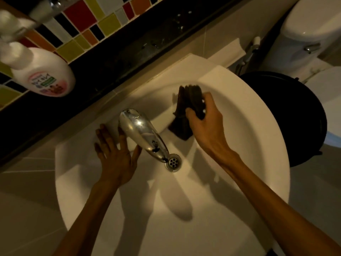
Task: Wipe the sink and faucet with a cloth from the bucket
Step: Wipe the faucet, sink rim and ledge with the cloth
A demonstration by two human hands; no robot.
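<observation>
A white sink (239, 137) fills the middle of the head view, with a chrome faucet (142, 133) reaching over its metal drain (173, 162). My right hand (204, 119) grips a dark cloth (182, 109) and presses it against the back wall of the basin, right of the faucet. My left hand (115, 152) lies flat with fingers spread on the sink's rim, just left of the faucet base, thumb near the spout. A dark round bucket (302, 115) stands on the floor right of the sink, partly hidden by the rim.
A white soap pump bottle (44, 74) stands on the dark ledge (110, 58) behind the sink, below a wall of coloured tiles (77, 24). A white toilet with its cistern (310, 32) is at the upper right. Grey floor tiles surround the sink.
</observation>
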